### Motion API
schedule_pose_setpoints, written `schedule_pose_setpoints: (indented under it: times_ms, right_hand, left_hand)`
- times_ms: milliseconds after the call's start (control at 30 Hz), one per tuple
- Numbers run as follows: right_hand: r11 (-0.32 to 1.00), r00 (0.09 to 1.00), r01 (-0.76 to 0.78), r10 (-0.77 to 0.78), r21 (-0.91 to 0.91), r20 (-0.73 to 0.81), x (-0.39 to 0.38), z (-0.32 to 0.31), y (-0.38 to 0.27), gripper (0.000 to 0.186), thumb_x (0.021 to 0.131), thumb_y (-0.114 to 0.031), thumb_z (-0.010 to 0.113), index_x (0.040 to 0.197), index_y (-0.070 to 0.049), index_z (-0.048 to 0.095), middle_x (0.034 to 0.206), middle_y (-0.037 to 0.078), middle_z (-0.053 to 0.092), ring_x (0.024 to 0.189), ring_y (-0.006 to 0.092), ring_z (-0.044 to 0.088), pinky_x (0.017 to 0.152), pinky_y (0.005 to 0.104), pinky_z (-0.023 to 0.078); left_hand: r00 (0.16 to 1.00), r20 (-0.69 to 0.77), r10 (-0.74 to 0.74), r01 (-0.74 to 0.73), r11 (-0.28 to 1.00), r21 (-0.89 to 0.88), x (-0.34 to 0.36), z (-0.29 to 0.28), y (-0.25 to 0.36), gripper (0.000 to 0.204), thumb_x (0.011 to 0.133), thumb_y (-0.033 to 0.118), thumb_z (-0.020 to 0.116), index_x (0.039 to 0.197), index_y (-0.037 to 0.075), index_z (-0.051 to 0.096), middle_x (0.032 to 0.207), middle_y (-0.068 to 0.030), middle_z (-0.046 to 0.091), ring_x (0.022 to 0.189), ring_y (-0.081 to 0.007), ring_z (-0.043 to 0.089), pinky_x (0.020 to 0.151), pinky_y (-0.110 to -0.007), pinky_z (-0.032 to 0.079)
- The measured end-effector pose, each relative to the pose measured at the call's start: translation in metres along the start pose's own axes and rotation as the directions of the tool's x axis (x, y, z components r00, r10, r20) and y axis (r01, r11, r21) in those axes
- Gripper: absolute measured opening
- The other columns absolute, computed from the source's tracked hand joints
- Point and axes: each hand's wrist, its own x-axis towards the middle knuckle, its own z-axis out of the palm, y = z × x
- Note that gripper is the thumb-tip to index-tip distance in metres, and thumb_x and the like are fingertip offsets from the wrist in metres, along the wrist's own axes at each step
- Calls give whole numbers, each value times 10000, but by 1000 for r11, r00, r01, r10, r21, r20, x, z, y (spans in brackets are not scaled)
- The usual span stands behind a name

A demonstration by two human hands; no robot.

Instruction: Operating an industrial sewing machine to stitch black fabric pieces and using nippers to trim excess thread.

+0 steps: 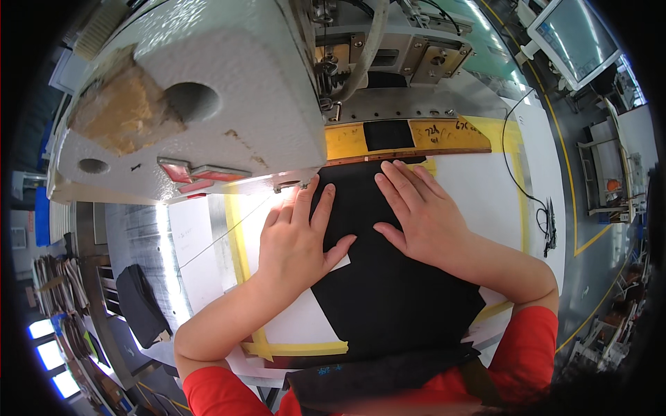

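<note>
A black fabric piece [399, 298] lies in front of me, its far end against a yellow strip-shaped plate [444, 136] on the machine. My left hand [297, 232] rests at the fabric's left edge, fingers spread and pointing away from me, their tips near the underside of the machine head. Flat on the right part of the fabric is my right hand [424, 215], fingers stretched toward the yellow plate and thumb apart. Neither hand grips anything. Through a cutout in the plate, black material [388, 135] shows.
A large white machine head [229, 132] overhangs the left side. White sheeting edged with yellow tape [305, 349] covers the worktop. Folded dark fabric [142, 305] lies at the left. A thin black cable [510, 149] curves down the right side; a screen [574, 41] stands beyond.
</note>
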Motion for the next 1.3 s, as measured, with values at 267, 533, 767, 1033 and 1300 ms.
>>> schedule_pose_setpoints:
  times_ms: [267,533,767,1033,1300]
  right_hand:
    - [1000,1000,26,-26,-14,-17,0,1,1,653,889,-398,590,1299,96,471,1350,244,456,1283,352,436,1118,434,285]
    - [999,999,38,-37,22,-35,0,2,4,640,903,-382,576,1300,107,461,1351,269,453,1285,364,440,1117,439,289]
    - [998,997,44,-41,49,-69,-1,6,6,673,834,-355,661,1317,68,457,1372,239,441,1286,366,438,1092,468,323]
    - [997,995,72,-71,15,-64,1,1,6,634,878,-377,608,1306,70,470,1370,235,452,1293,340,435,1109,432,306]
    - [993,991,119,-118,10,-67,0,-1,11,617,887,-374,596,1299,69,470,1339,226,476,1286,335,435,1114,422,302]
  left_hand:
    - [1000,1,2,-2,1000,12,1,1,0,698,734,401,741,1301,49,536,1344,-173,480,1148,-335,549,907,-403,450]
    - [999,8,-32,32,999,35,0,-2,2,726,680,367,779,1295,70,536,1337,-154,488,982,-289,572,864,-394,458]
    - [998,-60,22,-17,997,79,4,-5,4,689,695,410,760,1255,54,576,1156,-164,573,935,-281,574,851,-378,454]
    - [998,-45,-31,34,998,59,5,-11,9,695,651,306,791,1253,77,528,1223,-146,517,1049,-325,550,925,-424,432]
    - [996,-44,-72,74,997,39,7,-13,16,656,666,286,778,1232,65,531,1210,-156,519,1060,-347,546,920,-434,431]
